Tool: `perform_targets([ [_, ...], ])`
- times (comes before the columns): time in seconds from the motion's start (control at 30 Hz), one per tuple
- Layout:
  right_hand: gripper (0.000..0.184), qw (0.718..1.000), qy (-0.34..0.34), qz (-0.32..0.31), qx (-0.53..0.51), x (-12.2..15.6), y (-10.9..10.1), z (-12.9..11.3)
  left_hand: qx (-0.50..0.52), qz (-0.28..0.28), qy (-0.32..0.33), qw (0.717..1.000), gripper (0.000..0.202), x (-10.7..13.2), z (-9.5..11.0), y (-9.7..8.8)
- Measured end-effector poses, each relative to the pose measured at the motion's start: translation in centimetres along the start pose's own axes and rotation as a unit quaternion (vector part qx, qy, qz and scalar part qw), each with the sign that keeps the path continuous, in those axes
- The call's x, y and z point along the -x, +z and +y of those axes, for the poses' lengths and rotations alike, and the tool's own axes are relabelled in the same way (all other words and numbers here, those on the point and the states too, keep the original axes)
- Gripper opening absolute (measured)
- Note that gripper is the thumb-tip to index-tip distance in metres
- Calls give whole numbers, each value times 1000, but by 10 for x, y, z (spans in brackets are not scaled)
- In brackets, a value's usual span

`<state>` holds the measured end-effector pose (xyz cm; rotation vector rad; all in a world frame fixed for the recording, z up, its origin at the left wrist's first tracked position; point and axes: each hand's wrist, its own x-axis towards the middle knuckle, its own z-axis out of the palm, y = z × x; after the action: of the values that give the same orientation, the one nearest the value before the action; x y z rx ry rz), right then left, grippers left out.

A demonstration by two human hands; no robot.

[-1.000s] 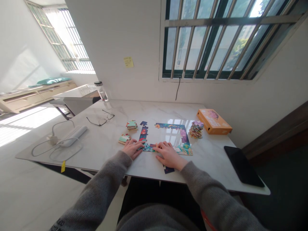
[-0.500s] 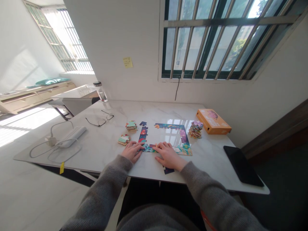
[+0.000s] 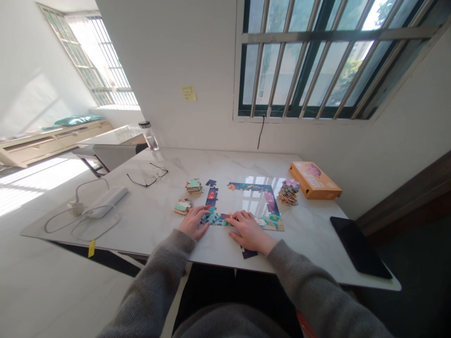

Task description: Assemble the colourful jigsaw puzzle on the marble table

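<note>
A partly built jigsaw puzzle with a dark blue and teal picture (image 3: pixel 254 186) lies on the marble table (image 3: pixel 158 211), forming an open frame of joined edge pieces. My left hand (image 3: pixel 193 223) rests on the frame's lower left corner, and my right hand (image 3: pixel 249 231) lies flat on its bottom row. Neither hand lifts a piece. Small stacks of puzzle pieces (image 3: pixel 194 187) (image 3: pixel 182 206) sit left of the frame, with a taller stack (image 3: pixel 288 192) to its right. One loose piece (image 3: pixel 249 254) lies near the table's front edge, just below my right hand.
An orange puzzle box (image 3: pixel 314 180) stands at the right, beyond the tall stack. Also on the table are glasses (image 3: pixel 148 177), a water bottle (image 3: pixel 150 137), a white device with a cable (image 3: pixel 105 202) and a black tablet (image 3: pixel 359 247). A barred window (image 3: pixel 317 61) fills the wall behind.
Both hands stay on the bottom row of the puzzle, with little visible movement. The view has shifted slightly.
</note>
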<state>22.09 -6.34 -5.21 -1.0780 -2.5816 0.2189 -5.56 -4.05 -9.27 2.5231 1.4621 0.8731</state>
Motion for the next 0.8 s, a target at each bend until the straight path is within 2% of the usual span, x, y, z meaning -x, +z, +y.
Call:
perform_targets([
  [0.4, 42, 1000, -2, 3, -4, 0, -2, -2, 13, -24, -1, 1000, 32, -2, -1, 1],
  [0.5, 35, 1000, -14, -1, -20, -5, -6, 3, 16, -23, -5, 1000, 34, -2, 1, -1],
  [0.63, 26, 999, -9, 27, -23, -36, -10, 23, 26, -22, -2, 999, 35, -3, 2, -2],
  [0.8, 23, 999, 30, 37, 26, -107, -4, 57, 50, -8, -11, 999, 32, -2, 0, -1],
])
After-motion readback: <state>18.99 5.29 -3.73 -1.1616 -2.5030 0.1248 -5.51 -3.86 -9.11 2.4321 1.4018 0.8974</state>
